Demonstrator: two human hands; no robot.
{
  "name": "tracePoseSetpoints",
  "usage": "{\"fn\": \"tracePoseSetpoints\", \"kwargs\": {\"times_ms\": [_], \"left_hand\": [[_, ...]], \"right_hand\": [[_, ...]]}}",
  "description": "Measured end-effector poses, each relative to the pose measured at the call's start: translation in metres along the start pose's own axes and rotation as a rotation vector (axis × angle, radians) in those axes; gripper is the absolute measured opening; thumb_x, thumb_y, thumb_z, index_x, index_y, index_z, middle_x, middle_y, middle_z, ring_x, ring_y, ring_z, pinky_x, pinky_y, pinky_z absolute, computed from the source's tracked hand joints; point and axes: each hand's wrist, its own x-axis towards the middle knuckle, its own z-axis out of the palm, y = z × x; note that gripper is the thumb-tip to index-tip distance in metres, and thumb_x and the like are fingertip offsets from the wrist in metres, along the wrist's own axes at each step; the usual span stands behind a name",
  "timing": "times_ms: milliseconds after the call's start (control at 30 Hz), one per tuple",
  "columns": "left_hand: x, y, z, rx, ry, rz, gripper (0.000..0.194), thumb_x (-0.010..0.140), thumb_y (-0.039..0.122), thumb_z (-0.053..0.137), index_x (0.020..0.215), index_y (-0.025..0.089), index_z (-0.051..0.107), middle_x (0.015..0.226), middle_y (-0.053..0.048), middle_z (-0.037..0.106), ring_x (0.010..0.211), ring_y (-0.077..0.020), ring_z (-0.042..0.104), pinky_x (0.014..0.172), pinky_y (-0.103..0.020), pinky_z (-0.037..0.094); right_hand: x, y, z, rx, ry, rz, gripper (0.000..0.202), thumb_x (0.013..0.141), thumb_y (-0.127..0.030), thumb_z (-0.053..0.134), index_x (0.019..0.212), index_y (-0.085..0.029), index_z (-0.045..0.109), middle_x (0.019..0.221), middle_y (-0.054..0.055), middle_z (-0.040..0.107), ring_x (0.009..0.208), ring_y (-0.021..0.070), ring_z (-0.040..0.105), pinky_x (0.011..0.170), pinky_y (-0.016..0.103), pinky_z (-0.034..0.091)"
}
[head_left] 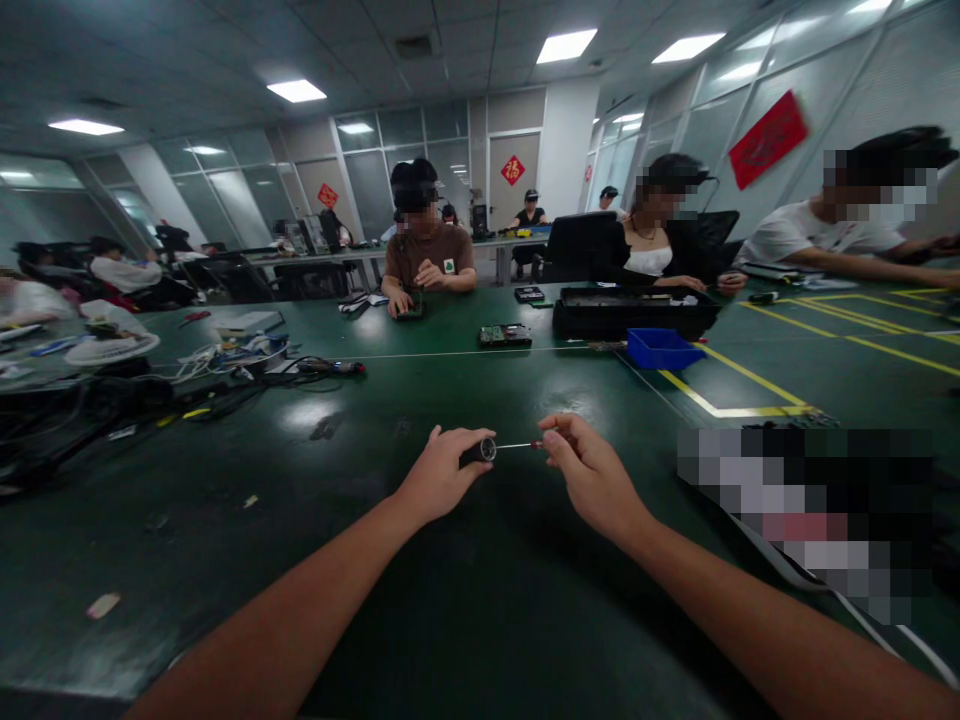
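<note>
My left hand is closed around a small black cylindrical part, its round end facing right. A screwdriver with a thin metal shaft and a red handle is pinched in my right hand. The shaft lies nearly level between the hands, its tip at or close to the round end of the part; contact cannot be made out. Both hands are above the green table.
Ahead lie a circuit board device, a blue bin and a long black housing. Cables and tools are heaped at left. A blurred-out object is at right. Several people sit around the tables.
</note>
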Motion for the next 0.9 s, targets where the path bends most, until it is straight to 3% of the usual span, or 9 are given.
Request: {"fn": "tracePoseSetpoints", "kwargs": {"times_ms": [200, 300, 467, 700, 900], "left_hand": [[0.000, 0.003, -0.003, -0.024, 0.053, 0.030, 0.040, 0.091, 0.026, 0.062, 0.130, 0.032, 0.057, 0.125, -0.002, 0.063, 0.120, -0.0222, 0.055, 0.121, -0.060, 0.018], [-0.001, 0.003, -0.003, -0.007, 0.060, 0.032, 0.040, 0.092, 0.026, 0.060, 0.131, 0.035, 0.056, 0.127, -0.001, 0.061, 0.123, -0.0218, 0.053, 0.121, -0.060, 0.017], [-0.001, 0.003, -0.002, 0.027, 0.022, 0.018, 0.040, 0.092, 0.026, 0.061, 0.131, 0.034, 0.056, 0.129, -0.002, 0.061, 0.125, -0.0228, 0.052, 0.121, -0.062, 0.015], [0.000, 0.006, -0.003, 0.052, 0.029, 0.040, 0.039, 0.091, 0.023, 0.060, 0.128, 0.035, 0.059, 0.125, -0.001, 0.062, 0.122, -0.0223, 0.053, 0.120, -0.062, 0.015], [0.001, 0.008, -0.005, 0.061, 0.048, 0.015, 0.039, 0.090, 0.020, 0.061, 0.127, 0.033, 0.061, 0.123, -0.003, 0.062, 0.120, -0.0231, 0.054, 0.120, -0.061, 0.018]], "right_hand": [[0.009, 0.007, 0.002, 0.405, 0.064, 0.181, 0.025, 0.086, -0.045, 0.063, 0.090, -0.020, 0.064, 0.084, 0.005, 0.067, 0.077, 0.0197, 0.064, 0.079, 0.039, 0.055], [0.013, 0.012, 0.001, 0.546, 0.082, 0.272, 0.025, 0.086, -0.047, 0.061, 0.085, -0.022, 0.061, 0.077, 0.006, 0.065, 0.071, 0.0213, 0.065, 0.077, 0.044, 0.057], [0.013, 0.017, 0.001, 0.393, 0.152, 0.196, 0.028, 0.086, -0.050, 0.062, 0.087, -0.022, 0.062, 0.083, 0.006, 0.067, 0.077, 0.0216, 0.066, 0.076, 0.041, 0.057], [0.007, 0.003, 0.002, 0.176, 0.026, 0.063, 0.029, 0.090, -0.048, 0.059, 0.092, -0.019, 0.064, 0.084, 0.005, 0.070, 0.078, 0.0196, 0.066, 0.077, 0.037, 0.054], [0.005, -0.002, 0.003, 0.095, 0.073, 0.021, 0.028, 0.090, -0.047, 0.057, 0.092, -0.020, 0.063, 0.084, 0.006, 0.071, 0.078, 0.0212, 0.068, 0.076, 0.038, 0.055]]}}
